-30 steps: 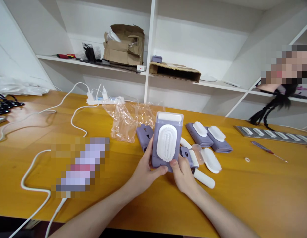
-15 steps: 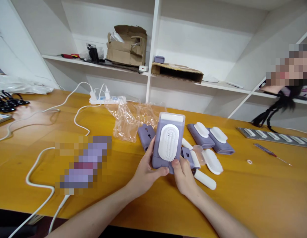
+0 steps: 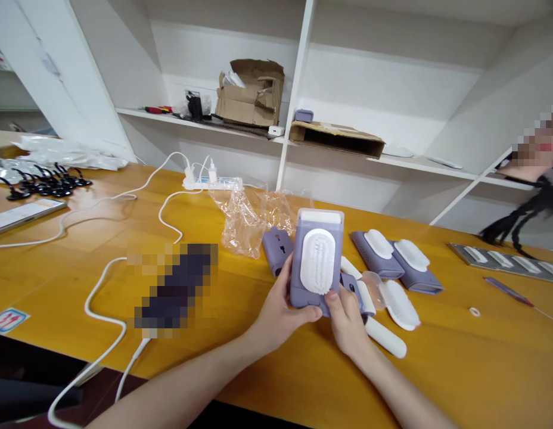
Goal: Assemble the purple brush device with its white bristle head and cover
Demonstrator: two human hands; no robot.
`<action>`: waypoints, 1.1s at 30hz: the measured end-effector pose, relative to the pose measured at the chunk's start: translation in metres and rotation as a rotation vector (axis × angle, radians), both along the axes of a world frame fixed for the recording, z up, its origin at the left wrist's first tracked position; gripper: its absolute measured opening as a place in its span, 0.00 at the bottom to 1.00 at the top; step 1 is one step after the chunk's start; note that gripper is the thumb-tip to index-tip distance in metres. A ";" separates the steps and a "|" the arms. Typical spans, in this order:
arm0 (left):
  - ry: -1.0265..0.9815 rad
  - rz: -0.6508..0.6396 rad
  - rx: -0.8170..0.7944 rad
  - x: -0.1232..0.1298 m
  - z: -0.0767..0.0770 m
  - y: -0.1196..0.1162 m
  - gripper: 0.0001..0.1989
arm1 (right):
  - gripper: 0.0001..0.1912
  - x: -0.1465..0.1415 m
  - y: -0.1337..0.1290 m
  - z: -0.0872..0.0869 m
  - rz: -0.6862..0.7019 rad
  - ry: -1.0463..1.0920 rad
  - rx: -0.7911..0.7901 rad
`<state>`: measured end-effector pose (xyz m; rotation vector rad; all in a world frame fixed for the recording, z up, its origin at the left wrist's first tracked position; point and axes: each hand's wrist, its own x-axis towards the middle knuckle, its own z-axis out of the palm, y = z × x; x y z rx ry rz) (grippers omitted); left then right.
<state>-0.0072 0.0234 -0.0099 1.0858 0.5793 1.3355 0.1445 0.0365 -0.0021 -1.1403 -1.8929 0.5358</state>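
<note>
A purple plastic casing (image 3: 294, 286) with a ridged white oval insert is held upright over the table, its face toward me. My left hand (image 3: 276, 313) grips its left side and lower edge, thumb across the bottom. My right hand (image 3: 348, 319) holds the lower right corner, thumb near the insert's lower end. Behind it on the left lies a purple shell (image 3: 275, 249) with small cutouts. Partly hidden behind my right hand are another purple part with white pieces. A white oval cover (image 3: 400, 305) and a rounded white bar (image 3: 386, 337) lie to the right.
Two similar purple casings (image 3: 417, 266) with white ovals lie at right, near a purple-handled screwdriver (image 3: 509, 291), a small ring (image 3: 474, 311) and a metal strip (image 3: 500, 260). Clear plastic film (image 3: 243, 223), a power strip (image 3: 227, 183) and a cabled, blurred device (image 3: 176, 292) are left. Another person is far right.
My view has turned left, so the scene sits farther right in the picture. Both hands keep the casing in much the same pose. The blurred device's surface looks darker.
</note>
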 end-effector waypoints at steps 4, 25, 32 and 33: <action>0.045 -0.010 -0.022 -0.001 0.005 0.000 0.32 | 0.27 0.002 0.000 0.001 0.018 -0.008 0.014; 0.114 0.037 0.064 -0.006 0.006 0.001 0.29 | 0.22 0.000 0.001 -0.001 0.051 0.061 0.010; 0.247 0.021 0.054 -0.008 0.007 0.000 0.27 | 0.21 -0.001 0.003 0.003 0.017 0.142 -0.022; 0.345 0.070 0.079 -0.011 0.010 -0.002 0.28 | 0.21 0.000 0.003 0.002 0.009 0.165 -0.032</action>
